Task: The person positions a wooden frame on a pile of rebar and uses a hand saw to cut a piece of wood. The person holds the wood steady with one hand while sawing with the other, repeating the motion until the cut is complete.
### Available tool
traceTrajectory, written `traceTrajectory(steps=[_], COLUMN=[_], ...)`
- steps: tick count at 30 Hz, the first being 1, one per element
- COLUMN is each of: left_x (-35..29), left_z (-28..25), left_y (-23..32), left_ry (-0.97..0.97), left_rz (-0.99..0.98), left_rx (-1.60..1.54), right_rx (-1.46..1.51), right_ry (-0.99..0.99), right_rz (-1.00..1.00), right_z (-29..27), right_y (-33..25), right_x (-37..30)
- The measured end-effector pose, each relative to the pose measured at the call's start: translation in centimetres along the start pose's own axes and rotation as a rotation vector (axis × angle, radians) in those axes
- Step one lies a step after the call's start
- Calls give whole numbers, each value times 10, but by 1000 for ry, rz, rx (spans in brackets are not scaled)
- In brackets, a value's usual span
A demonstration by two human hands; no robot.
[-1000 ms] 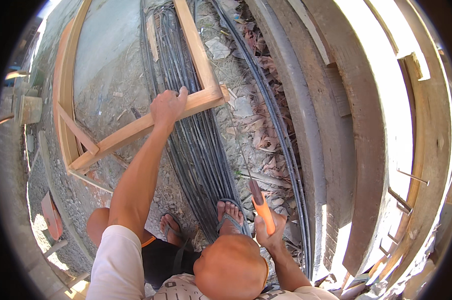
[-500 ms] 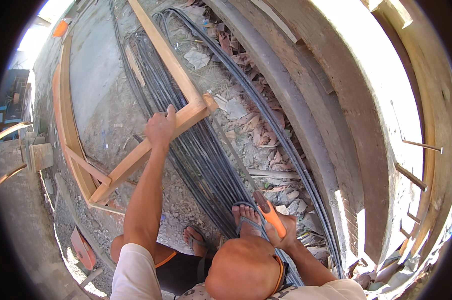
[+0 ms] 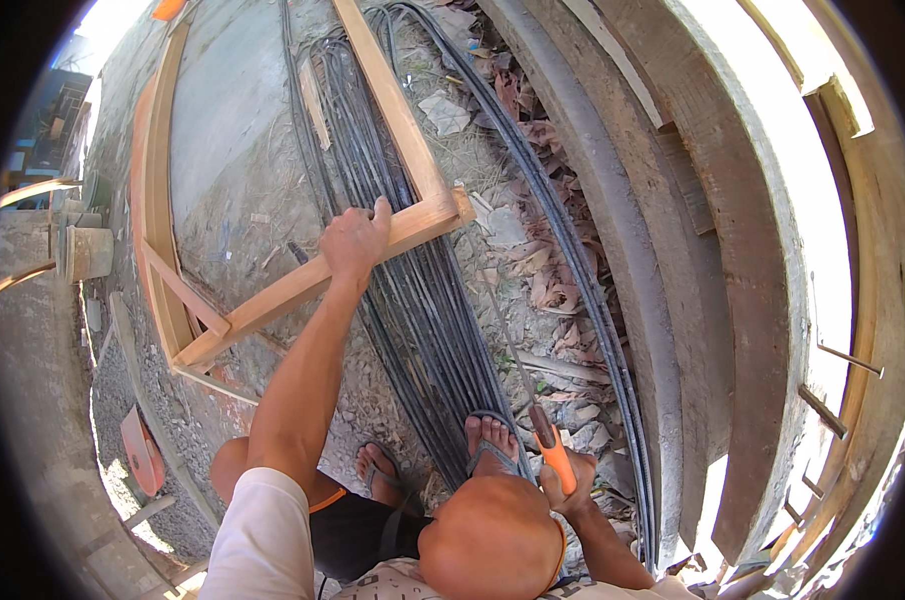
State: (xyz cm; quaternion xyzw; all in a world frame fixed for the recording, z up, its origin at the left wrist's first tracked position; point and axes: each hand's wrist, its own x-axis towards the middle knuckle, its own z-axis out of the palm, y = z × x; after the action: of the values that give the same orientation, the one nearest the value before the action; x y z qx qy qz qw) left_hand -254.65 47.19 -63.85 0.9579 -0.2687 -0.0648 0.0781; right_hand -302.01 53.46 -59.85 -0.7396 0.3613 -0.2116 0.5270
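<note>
My left hand [image 3: 355, 240] is closed round the near bar of a wooden frame [image 3: 278, 300], a little left of its right-hand corner. A short stub of wood [image 3: 464, 205] sticks out past that corner. Low at the right, my right hand [image 3: 571, 482] grips the orange handle of a handsaw [image 3: 558, 462]. The saw's thin blade, seen nearly edge-on, points up towards the frame's corner, and its far end is faint against the rubble. My knee [image 3: 488, 530] is bent up between my arms, and my sandalled feet are on the ground below the frame.
A long bundle of dark rods [image 3: 428, 300] runs under the frame, and more bent rods [image 3: 573, 270] lie to its right. Thick boards [image 3: 663, 230] stand along the right side with dry leaves at their foot. Nails [image 3: 823, 410] stick out at far right. A bucket [image 3: 90, 253] stands at left.
The view has shifted, so the frame sits farther right. The saw blade, which reached up to the frame's corner, now appears lower and apart from it. My left hand keeps its hold.
</note>
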Motion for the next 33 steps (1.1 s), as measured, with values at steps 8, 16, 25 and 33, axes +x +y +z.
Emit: traceTrajectory(steps=[8, 16, 25, 33], left_x=[5, -5, 9, -2], left_z=[9, 5, 6, 5], left_y=[-3, -4, -15, -4], left_ry=[21, -4, 20, 15], left_rz=[53, 0, 37, 11], left_rx=[34, -22, -36, -20], right_rx=[200, -71, 141, -34], right_ry=[109, -16, 68, 53], right_rz=[42, -30, 19, -57], right_z=[58, -5, 52, 10], right_y=[-46, 1, -34, -11], right_x=[191, -14, 149, 17])
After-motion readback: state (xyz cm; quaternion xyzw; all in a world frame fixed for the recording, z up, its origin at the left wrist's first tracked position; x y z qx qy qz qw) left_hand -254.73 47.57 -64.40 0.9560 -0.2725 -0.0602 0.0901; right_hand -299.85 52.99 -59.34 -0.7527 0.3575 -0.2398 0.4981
